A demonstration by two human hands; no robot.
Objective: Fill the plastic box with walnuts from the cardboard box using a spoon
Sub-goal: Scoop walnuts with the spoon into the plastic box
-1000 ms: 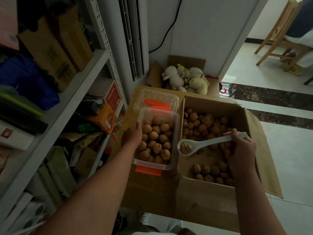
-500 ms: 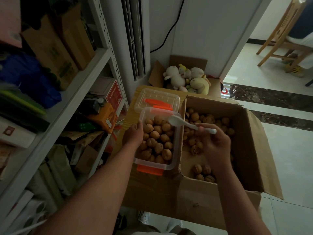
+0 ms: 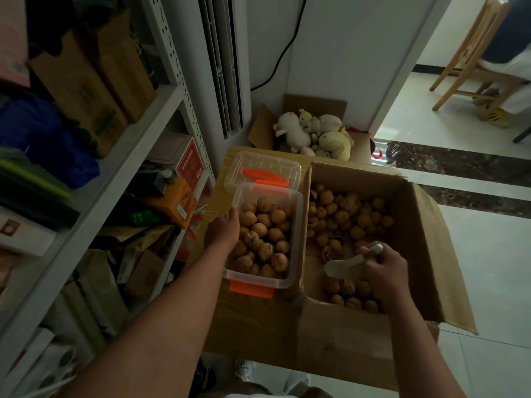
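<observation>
The clear, rounded-corner plastic box (image 3: 297, 239), with 1 orange latch (image 3: 251, 289) showing at its near end, stands just left of the cardboard box (image 3: 418, 239), their walls touching. It is heaped almost to the rim with wrinkled, round, tan walnuts (image 3: 264, 234). The left hand (image 3: 222, 231) grasps its left wall, fingers curled at the rim. The right hand (image 3: 383, 268) is clenched round the handle of 1 smooth white spoon (image 3: 340, 266), whose bowl looks empty and points left, low over the walnuts at the near end of the cardboard box. In that matte brown box, flaps open, walnuts lie in 1 loose layer, a few cracked. Behind the plastic box lies 1 clear lid (image 3: 264, 168) with orange clips. Farther back, a smaller carton holds soft plush toys (image 3: 313, 133). A grey metal shelf (image 3: 138, 124) crowded with cartons stands at the left, and 1 wooden chair (image 3: 465, 58) far right.
</observation>
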